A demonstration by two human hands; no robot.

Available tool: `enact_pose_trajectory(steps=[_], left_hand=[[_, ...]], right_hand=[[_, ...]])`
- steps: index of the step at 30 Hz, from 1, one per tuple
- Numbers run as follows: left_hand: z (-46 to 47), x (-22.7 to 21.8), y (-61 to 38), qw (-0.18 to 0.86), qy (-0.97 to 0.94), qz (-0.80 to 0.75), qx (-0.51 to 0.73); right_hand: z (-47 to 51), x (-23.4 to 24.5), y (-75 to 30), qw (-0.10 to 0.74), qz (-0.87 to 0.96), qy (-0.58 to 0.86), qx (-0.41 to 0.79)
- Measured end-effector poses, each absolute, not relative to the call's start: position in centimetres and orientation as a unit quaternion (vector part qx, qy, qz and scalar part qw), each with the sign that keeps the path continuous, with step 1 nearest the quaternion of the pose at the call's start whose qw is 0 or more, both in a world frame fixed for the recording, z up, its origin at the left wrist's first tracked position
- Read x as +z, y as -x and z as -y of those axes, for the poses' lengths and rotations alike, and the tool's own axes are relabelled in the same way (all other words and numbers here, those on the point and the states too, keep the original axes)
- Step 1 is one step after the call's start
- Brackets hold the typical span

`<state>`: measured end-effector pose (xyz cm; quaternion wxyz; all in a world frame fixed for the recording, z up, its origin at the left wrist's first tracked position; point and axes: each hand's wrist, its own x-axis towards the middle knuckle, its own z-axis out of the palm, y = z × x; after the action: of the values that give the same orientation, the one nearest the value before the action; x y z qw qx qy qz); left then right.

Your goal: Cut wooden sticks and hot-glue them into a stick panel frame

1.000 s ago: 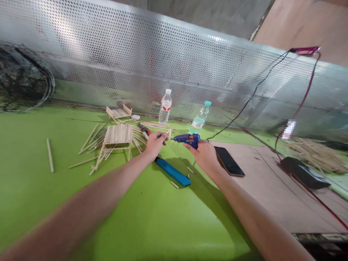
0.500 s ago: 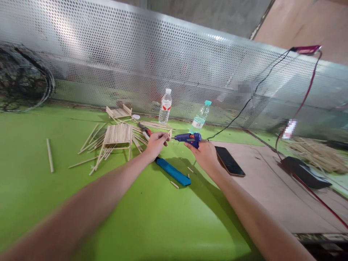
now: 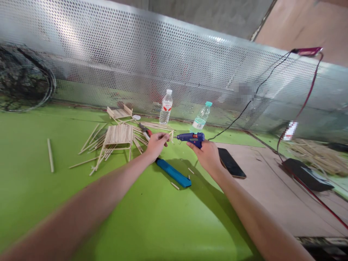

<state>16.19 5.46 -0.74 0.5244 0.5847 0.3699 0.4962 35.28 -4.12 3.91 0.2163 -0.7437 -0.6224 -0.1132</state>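
My left hand (image 3: 156, 143) pinches a short wooden stick (image 3: 171, 135) between its fingers, above the green table (image 3: 40, 188). A blue hot glue gun (image 3: 190, 137) is gripped in my right hand (image 3: 206, 154), nozzle pointing left at the stick's tip, a small gap apart. Its black cord (image 3: 239, 112) runs back to the right. A small structure of wooden sticks (image 3: 118, 136) stands just left of my left hand, among loose sticks (image 3: 92, 143).
A blue box cutter (image 3: 174, 173) lies under my hands and red-handled pliers (image 3: 145, 130) lie behind the left hand. Two water bottles (image 3: 165, 107) (image 3: 201, 117) stand by the perforated metal wall (image 3: 136, 61). A phone (image 3: 231, 162) lies on brown board at the right.
The glue gun and my right hand have shifted slightly to the right and the view has shifted a little. The stick stays pinched in my left hand.
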Motion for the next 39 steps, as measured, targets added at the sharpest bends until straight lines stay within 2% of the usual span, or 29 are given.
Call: enact_pose_trajectory(steps=[12,39], left_hand=[[-5.6,-0.9,-16.3,0.524,-0.569,-0.371,0.514],[-5.9,-1.5,-16.4,0.499,-0.599,-0.36,0.513]], right_hand=[[3.9,3.5,-35.3,0.235,0.63,0.735,-0.089],[4.2,3.7,-35.3,0.179,0.645,0.733,-0.122]])
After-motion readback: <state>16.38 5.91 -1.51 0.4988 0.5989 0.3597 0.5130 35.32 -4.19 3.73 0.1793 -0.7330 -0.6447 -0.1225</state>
